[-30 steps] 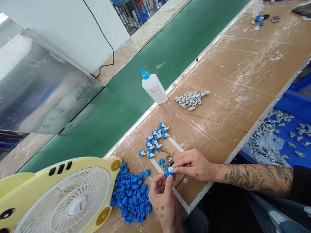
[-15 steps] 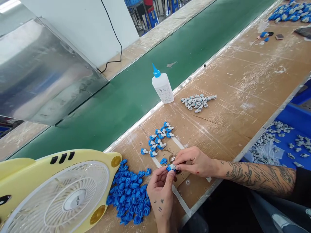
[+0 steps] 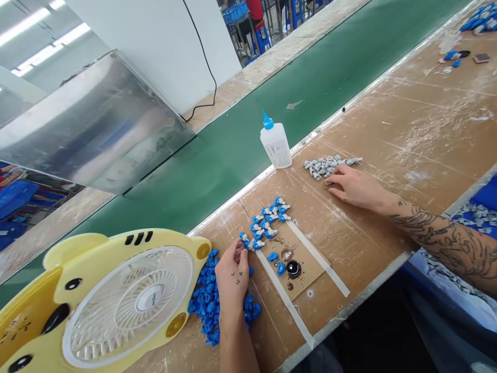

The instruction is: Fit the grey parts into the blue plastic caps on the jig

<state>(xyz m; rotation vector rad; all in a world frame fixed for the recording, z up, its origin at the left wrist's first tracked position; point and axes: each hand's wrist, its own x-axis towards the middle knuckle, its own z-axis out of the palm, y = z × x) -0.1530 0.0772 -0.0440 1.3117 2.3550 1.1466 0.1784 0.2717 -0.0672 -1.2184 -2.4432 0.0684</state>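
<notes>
My left hand (image 3: 233, 264) is closed at the lower left end of a group of blue-and-grey pieces (image 3: 267, 220); its fingertips meet around the end piece of that group. Beneath and beside that wrist spreads a pile of blue pieces (image 3: 205, 303). My right hand (image 3: 355, 187) reaches to the near edge of a small heap of grey pieces (image 3: 324, 166), its fingers bent; whether a piece is between them is too small to tell. Two loose blue pieces lie on a cardboard square (image 3: 310, 264) beside a small round black dish (image 3: 293, 269).
A white bottle with a blue nozzle (image 3: 276, 146) stands by the green belt (image 3: 229, 150). A yellow fan (image 3: 155, 331) lies at the left. White tape strips (image 3: 318, 259) flank the cardboard. More blue-and-grey pieces (image 3: 481, 19) lie far right; blue bins sit below the table's right edge.
My hands have parted. The left moved up and left with the joined piece to the blue-and-grey group; the right moved up and right to the grey heap. The black dish came into view.
</notes>
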